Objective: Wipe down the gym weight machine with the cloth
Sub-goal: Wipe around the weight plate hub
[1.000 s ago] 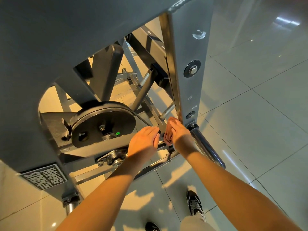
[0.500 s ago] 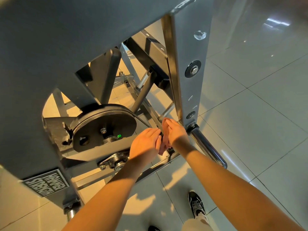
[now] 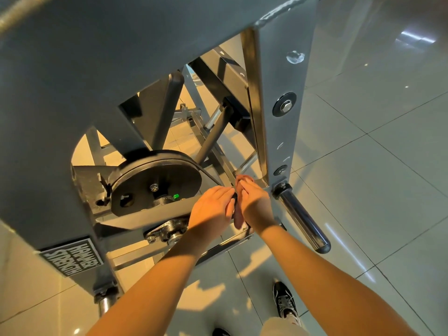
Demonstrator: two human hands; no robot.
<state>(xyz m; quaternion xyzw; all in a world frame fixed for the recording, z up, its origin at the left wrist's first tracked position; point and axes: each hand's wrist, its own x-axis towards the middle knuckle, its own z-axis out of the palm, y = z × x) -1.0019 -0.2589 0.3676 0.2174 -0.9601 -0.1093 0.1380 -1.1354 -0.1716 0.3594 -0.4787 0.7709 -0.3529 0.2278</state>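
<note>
Maker's plate on the machine frame, seen upside down.
A dark rectangular plate point(image 3: 72, 257) with a pale border is fixed low on the left of the grey weight machine point(image 3: 121, 69). It bears two lines of pale block capitals, "HAMMER" over "STRENGTH" in the plate's own reading. From the head camera both words stand inverted and slanted. The second line is dimmer and a little blurred, so its letters are probably, not certainly, as given.

This place is a gym, as shown by the grey weight machine point(image 3: 121, 76) with its chrome plate peg point(image 3: 304, 220) on a glossy tiled floor point(image 3: 378, 151).
</note>
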